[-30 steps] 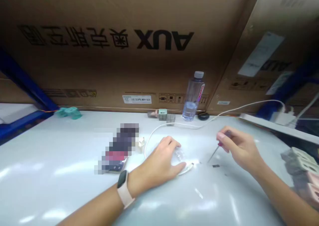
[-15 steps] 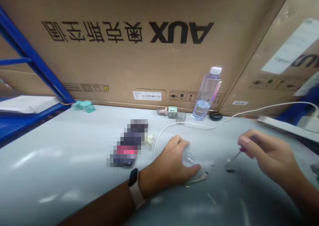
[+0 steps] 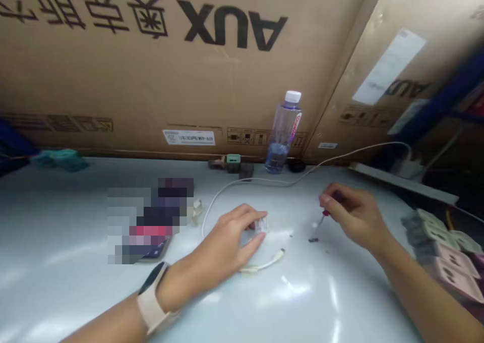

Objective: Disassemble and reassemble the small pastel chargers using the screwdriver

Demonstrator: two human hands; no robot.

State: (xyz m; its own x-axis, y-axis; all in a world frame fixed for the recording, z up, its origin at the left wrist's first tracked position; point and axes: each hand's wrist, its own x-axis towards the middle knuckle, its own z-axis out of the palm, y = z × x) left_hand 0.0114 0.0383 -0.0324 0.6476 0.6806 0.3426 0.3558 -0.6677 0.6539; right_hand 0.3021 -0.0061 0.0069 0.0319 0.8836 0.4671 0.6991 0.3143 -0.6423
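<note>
My left hand is closed around a small clear plastic piece, held between thumb and fingers just over the table. A white band with a dark watch is on that wrist. My right hand grips a thin screwdriver with a red collar, its handle mostly hidden in the fingers. The shaft points down to a small dark piece lying on the table; whether the tip touches it, I cannot tell. A short white cable lies by my left thumb. Tiny dark specks are scattered between the hands.
A water bottle stands at the back against a large cardboard box. A blurred-out phone and a white plug lie left. Grey and pink connector parts sit at right. A long white cable crosses behind my hands.
The view has turned to the right, so the connector parts at right now show. My left hand has shifted slightly, uncovering more of the short cable. Both hands keep their hold.
</note>
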